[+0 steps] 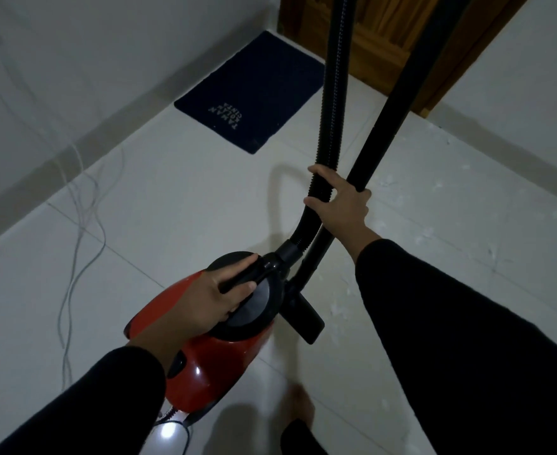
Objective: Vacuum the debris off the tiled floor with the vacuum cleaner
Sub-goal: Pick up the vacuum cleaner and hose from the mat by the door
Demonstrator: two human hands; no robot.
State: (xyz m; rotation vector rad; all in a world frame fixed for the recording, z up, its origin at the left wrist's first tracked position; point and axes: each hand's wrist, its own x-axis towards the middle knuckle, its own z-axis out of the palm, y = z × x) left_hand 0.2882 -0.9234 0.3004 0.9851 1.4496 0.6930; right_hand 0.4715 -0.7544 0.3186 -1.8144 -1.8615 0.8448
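The left hand (218,295) gripped the red vacuum cleaner (205,349) by its handle; the right hand (342,201) clasped hose (328,126) and wand (388,103) together. White debris (428,231) lay by the floor's door-side edge. The carried canister might swing into the floor head (303,316).

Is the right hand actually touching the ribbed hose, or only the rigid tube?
Touching. The head view shows the right hand with its fingers wrapped round the ribbed hose.

You have one head-worn wide-angle view, looking steeply down and forward at the white tiled floor (178,205), close above your forearms; the dark blue doormat (254,93) lies at twelve o'clock.
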